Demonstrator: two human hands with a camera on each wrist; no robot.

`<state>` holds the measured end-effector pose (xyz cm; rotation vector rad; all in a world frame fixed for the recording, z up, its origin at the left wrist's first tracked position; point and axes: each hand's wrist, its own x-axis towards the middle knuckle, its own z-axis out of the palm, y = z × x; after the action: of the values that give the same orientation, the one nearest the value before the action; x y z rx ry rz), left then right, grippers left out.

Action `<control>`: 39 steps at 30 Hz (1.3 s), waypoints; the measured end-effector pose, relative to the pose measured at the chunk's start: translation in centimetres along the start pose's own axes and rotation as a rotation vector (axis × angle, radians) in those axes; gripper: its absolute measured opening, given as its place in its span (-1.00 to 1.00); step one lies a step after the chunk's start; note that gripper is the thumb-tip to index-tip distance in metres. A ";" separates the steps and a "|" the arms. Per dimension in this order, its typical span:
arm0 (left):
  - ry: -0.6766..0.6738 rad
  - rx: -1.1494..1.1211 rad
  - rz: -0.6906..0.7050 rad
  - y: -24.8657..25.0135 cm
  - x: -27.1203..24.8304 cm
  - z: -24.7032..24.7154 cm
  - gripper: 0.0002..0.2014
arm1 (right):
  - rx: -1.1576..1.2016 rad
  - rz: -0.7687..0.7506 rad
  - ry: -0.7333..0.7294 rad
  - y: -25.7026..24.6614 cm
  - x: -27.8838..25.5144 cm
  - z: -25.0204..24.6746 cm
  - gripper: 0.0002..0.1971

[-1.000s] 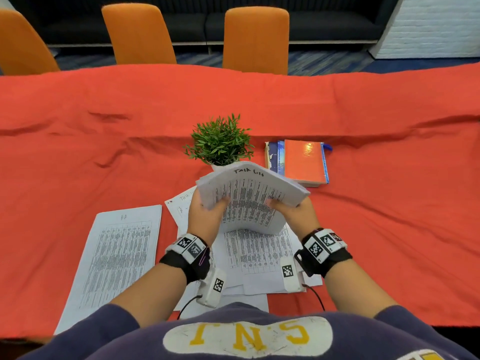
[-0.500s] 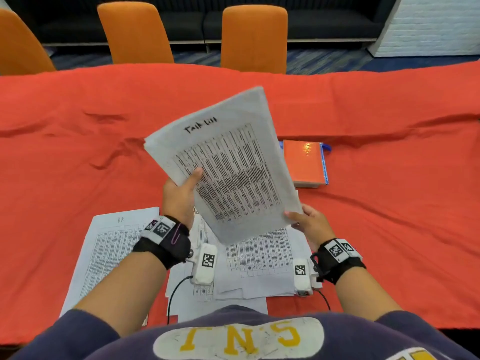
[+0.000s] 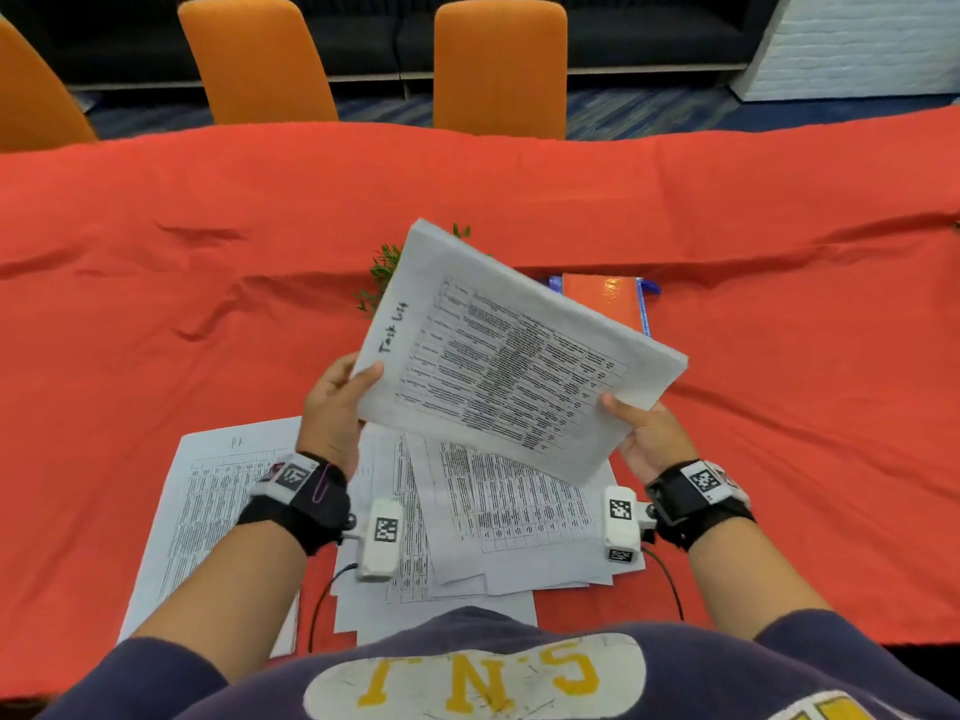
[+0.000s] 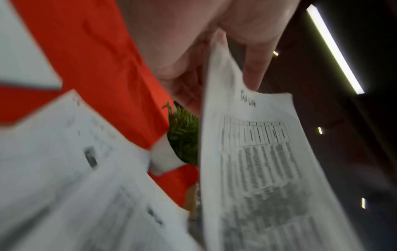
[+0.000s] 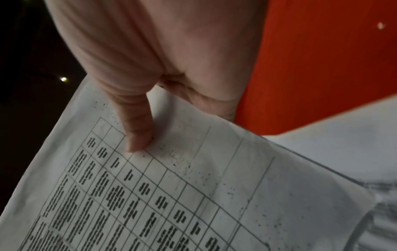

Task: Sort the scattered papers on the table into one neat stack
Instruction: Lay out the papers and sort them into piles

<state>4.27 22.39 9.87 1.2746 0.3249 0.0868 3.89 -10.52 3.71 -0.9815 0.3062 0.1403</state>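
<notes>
I hold a bundle of printed papers (image 3: pixel 498 356) up above the table, turned sideways and tilted. My left hand (image 3: pixel 337 402) pinches its left edge, thumb on the printed face near the handwritten heading. My right hand (image 3: pixel 647 433) grips the lower right edge, thumb on top (image 5: pixel 137 129). The left wrist view shows the same bundle (image 4: pixel 257 152) edge-on by my thumb. Under it, several loose sheets (image 3: pixel 509 517) lie overlapping on the red cloth near me. One more sheet (image 3: pixel 208 511) lies apart to the left, partly under my left forearm.
A small green plant (image 3: pixel 382 272) in a white pot (image 4: pixel 165 158) stands behind the held bundle. An orange notebook (image 3: pixel 605 298) on blue books lies to the right of it. The red cloth (image 3: pixel 779 407) is wrinkled. Orange chairs (image 3: pixel 498 65) line the far side.
The bundle has turned clockwise from near upright to sideways and dropped lower. My right hand shifted right along its edge. The plant, hidden half a second ago, shows partly again.
</notes>
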 end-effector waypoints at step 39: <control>0.064 0.204 -0.203 -7.2 -1.2 -1.4 -0.67 | -0.400 0.033 0.111 3.8 0.3 -1.7 -0.56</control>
<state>1.92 21.27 2.94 1.4349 0.5270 -0.0803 2.87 -9.85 -0.28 -1.3844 0.4057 0.1815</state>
